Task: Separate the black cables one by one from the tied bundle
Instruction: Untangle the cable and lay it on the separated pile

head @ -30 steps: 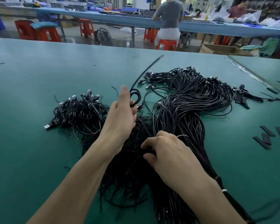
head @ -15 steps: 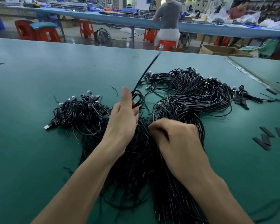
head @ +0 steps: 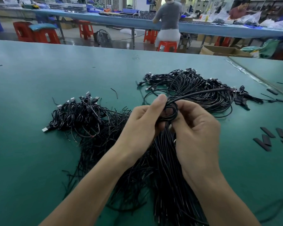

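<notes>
The left hand (head: 144, 121) and right hand (head: 196, 128) both pinch one thin black sheathed cable, wound into a small coil (head: 172, 110). The coil is held between them above the large tied bundle of black cables (head: 170, 176). The cable's free tail runs far-right from the coil. The pile of coiled black cables (head: 77, 115) lies left, nearer the left hand.

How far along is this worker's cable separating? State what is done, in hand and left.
Done: a small pile of coiled USB cables lies at the left. In hand: left hand and right hand grip one looped cable. Left: the far larger bundle beneath them.
</notes>
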